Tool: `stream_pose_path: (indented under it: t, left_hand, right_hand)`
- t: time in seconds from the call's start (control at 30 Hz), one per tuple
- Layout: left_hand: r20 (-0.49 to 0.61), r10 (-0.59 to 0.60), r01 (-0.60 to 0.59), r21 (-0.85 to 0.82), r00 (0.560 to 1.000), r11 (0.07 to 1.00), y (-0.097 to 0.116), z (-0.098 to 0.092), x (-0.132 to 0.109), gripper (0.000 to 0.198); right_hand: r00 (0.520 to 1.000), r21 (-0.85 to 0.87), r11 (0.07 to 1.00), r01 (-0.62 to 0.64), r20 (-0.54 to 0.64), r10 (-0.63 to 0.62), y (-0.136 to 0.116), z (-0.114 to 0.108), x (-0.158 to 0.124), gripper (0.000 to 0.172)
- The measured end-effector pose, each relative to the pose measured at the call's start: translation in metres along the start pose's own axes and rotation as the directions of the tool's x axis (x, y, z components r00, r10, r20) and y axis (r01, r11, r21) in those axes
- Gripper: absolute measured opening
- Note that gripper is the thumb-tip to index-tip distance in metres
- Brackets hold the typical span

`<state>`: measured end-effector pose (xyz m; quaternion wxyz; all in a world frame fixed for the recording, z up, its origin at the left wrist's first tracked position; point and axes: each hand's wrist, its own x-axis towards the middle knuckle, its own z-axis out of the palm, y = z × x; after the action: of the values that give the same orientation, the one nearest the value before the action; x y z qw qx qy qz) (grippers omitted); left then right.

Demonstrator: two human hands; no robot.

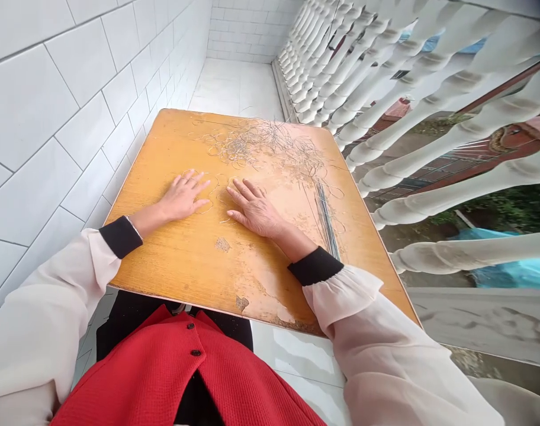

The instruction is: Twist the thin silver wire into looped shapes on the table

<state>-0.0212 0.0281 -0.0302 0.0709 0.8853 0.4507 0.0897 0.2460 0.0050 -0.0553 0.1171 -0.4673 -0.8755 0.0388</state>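
Observation:
My left hand (183, 197) lies flat on the worn wooden table (190, 266), fingers spread, resting on a thin loop of wire (211, 190). My right hand (253, 208) lies flat beside it, fingers stretched out toward the left hand. Neither hand grips anything. A tangled heap of thin wire loops (265, 147) spreads over the far half of the table. To the right of my right wrist sits a bundle of straight dark wires (325, 214), pointing away from me.
A white tiled wall (52, 118) runs along the table's left side. A white balustrade (407, 106) stands close on the right, with a yard beyond. A narrow white tiled floor (238, 86) continues past the table's far edge.

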Motion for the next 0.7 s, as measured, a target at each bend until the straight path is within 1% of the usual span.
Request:
stream_pose_path:
  t: [0.17,0.27,0.43,0.57,0.7]
  left_hand:
    - [0.03,0.062,-0.062,0.011,0.998,0.998,0.004,0.006,0.004,0.062]
    - [0.066,0.07,-0.071,0.024,0.995,0.997,0.005,0.007,0.003,0.06]
    - [0.052,0.053,-0.055,0.033,0.997,0.998,0.003,0.007,-0.001,0.059]
    - [0.063,0.009,-0.011,0.034,0.998,0.999,-0.003,0.006,-0.004,0.059]
    - [0.04,-0.027,0.026,0.027,0.999,0.999,-0.014,0.006,-0.008,0.059]
  right_hand:
    - [0.999,0.019,0.999,0.034,0.032,-0.035,-0.004,0.005,0.004,0.08]
    - [0.998,0.033,0.999,0.043,0.054,-0.044,-0.007,0.009,0.007,0.084]
    - [0.996,0.054,0.997,0.064,0.066,-0.067,-0.016,0.009,0.015,0.084]
    - [0.996,0.047,0.997,0.054,0.075,-0.058,-0.024,0.012,0.025,0.085]
    - [0.998,0.046,0.998,0.03,0.057,-0.033,-0.033,0.017,0.036,0.079]
